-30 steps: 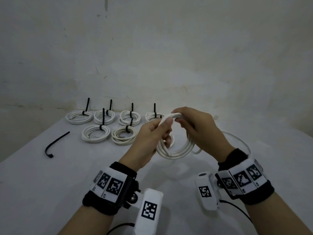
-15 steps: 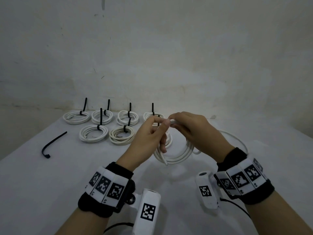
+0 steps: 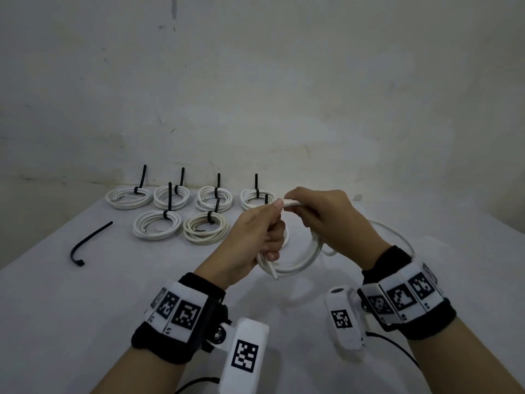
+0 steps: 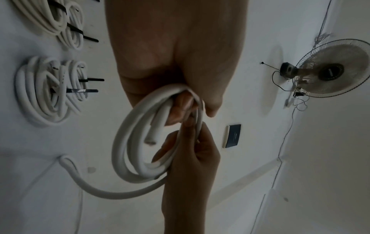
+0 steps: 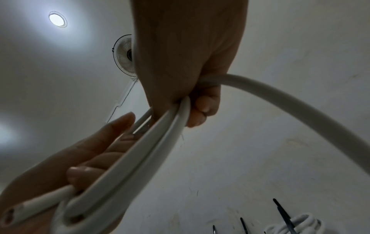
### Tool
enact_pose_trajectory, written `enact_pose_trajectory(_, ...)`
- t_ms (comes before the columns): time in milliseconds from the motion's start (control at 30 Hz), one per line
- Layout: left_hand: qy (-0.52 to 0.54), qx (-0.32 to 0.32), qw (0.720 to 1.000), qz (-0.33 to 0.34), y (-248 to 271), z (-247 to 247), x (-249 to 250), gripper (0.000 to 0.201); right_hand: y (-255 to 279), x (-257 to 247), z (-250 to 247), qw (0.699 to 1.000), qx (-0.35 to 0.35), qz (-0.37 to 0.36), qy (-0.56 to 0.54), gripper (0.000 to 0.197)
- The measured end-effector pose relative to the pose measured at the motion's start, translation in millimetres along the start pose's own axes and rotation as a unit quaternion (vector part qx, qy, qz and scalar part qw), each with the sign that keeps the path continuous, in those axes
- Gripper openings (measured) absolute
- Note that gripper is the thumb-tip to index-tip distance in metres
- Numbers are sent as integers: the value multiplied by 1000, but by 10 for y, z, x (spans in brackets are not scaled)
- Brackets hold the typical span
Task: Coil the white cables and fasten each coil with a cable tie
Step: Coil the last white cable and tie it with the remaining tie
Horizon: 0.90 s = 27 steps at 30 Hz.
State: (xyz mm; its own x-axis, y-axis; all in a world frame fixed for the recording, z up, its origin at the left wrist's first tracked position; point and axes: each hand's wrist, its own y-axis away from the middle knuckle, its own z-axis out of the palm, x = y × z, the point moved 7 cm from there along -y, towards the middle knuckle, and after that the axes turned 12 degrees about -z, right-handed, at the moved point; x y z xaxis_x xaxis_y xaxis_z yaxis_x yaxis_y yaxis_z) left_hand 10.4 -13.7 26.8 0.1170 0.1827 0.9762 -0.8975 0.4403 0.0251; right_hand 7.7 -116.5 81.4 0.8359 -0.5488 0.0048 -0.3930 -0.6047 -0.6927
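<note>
A white cable [image 3: 301, 261] [image 4: 128, 142] [image 5: 152, 152] hangs in a loose coil above the table between both hands. My left hand [image 3: 264, 226] [image 4: 192, 104] grips one side of the coil, thumb and fingers curled round the strands. My right hand [image 3: 318, 211] [image 5: 198, 107] pinches the strands at the coil's top, right beside the left thumb. The cable's free tail [image 3: 397, 237] [image 4: 90, 185] [image 5: 300, 109] arcs off to the right and down onto the table. A loose black cable tie [image 3: 89, 243] lies on the table at the left.
Several tied white coils [image 3: 167, 211] [image 4: 50, 93], each with an upright black tie, lie in two rows at the table's far left. The white table [image 3: 71, 322] meets a wall [image 3: 284, 109] behind. A fan [image 4: 328, 71] hangs on the wall.
Both hands sank slightly with the coil and came closer together at its top. The left hand's grip on the strands shifted a little; the coil hangs lower.
</note>
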Motion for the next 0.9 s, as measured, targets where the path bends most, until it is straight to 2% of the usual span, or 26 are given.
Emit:
enact_pose_trajectory(67, 22, -1, 1000, 8, -3, 0, 6, 37, -3, 14, -1, 1000, 1, 12, -24, 20)
enact_pose_trajectory(200, 110, 27, 993, 13, -31, -89, 30, 39, 105, 145, -55, 987, 13, 91, -132, 18)
enact_pose_trajectory(333, 165, 40, 985, 11, -48, -187, 46, 41, 301, 363, -124, 978, 47, 141, -144, 21)
enact_pose_trajectory(500, 275, 39, 960, 41, -59, -275, 94, 42, 563, 592, -5, 953, 18, 210, -218, 13)
enact_pose_trajectory(567, 309, 49, 948, 57, -69, -349, 115, 42, 614, 607, -6, 951, 23, 212, -225, 5)
enact_pose_trajectory(700, 360, 62, 928, 76, -79, -447, 116, 43, 583, 564, -85, 969, 42, 183, -162, 24)
enact_pose_trajectory(900, 396, 82, 907, 116, -42, -566, 180, 43, 638, 571, -14, 988, -52, 135, -62, 43)
